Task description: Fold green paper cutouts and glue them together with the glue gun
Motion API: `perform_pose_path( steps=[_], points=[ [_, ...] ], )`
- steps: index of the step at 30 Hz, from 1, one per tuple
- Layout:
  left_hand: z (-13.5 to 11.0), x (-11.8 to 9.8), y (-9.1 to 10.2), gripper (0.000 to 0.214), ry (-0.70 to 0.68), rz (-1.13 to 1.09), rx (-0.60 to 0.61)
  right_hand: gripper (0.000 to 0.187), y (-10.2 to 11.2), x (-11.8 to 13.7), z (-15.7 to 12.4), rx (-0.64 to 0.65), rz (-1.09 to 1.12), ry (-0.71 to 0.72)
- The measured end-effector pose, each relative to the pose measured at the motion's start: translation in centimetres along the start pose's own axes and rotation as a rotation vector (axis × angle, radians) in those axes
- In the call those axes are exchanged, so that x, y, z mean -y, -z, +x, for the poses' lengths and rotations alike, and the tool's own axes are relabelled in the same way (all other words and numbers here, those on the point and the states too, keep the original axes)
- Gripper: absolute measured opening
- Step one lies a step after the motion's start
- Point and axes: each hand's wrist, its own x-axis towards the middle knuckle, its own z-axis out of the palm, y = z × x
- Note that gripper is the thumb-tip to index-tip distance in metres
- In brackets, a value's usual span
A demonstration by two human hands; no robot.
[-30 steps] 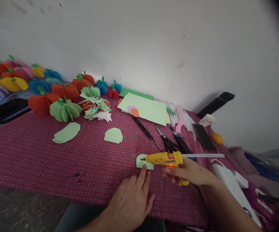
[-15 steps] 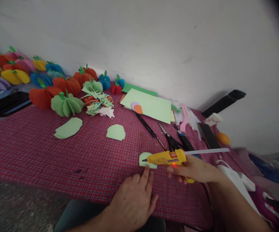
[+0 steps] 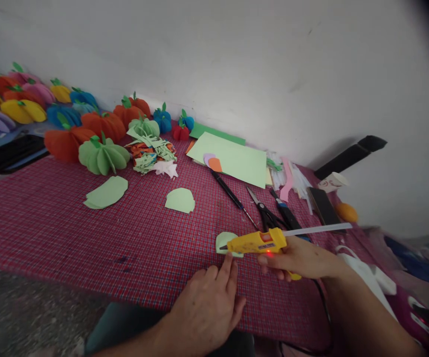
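Observation:
My right hand [image 3: 299, 259] grips a yellow glue gun [image 3: 256, 242] with a white glue stick poking out of its back and a red light lit. Its nozzle points left over a small light-green paper piece [image 3: 223, 240] on the red checked tablecloth [image 3: 88, 233]. My left hand [image 3: 207, 307] lies flat on the cloth, fingers stretched out, with a fingertip at the lower edge of that paper piece.
Two more green cut-outs [image 3: 180, 200] [image 3: 106, 192] lie farther out. Paper pumpkins [image 3: 103, 156] in several colours line the wall at left, beside paper scraps [image 3: 151, 156]. Green sheets [image 3: 233, 159], a pen [image 3: 229, 192], scissors [image 3: 264, 213], a phone [image 3: 321, 206] and a paper cup [image 3: 331, 182] lie behind.
The view has drifted slightly left and down across the frames. Both hands, the glue gun and the small paper piece keep the same arrangement.

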Motion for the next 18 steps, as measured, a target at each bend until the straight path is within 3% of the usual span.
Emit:
perform_pose_path(
  steps=[18],
  points=[
    [-0.04, -0.02, 0.16, 0.051, 0.014, 0.007, 0.004, 0.042, 0.0, -0.04, 0.35, 0.032, -0.021, -0.01]
  ],
)
